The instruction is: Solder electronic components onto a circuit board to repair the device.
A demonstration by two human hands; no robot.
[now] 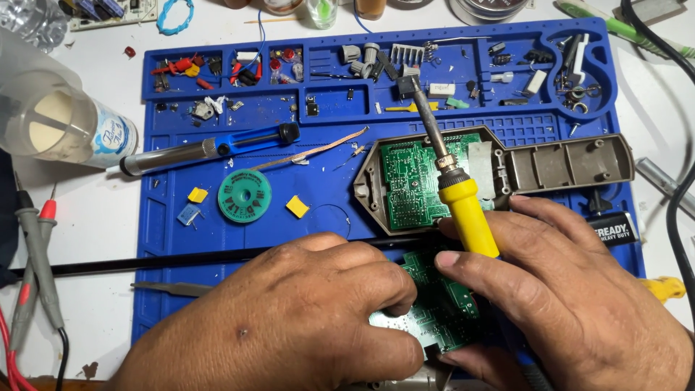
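The right hand (pixel 572 297) is closed around the yellow handle of a soldering iron (pixel 463 203), whose dark metal tip points up and away from the grip, off any board. Just beside it, the left hand (pixel 304 318) presses down on a small green circuit board (pixel 441 304), fingers curled over its edge. No soldering contact is being made at this point. Beyond the iron's shaft lies an open grey plastic casing (pixel 507 174) holding a second green board, on a blue silicone work mat (pixel 174 217). Both hands cover most of the held board, hiding its joints.
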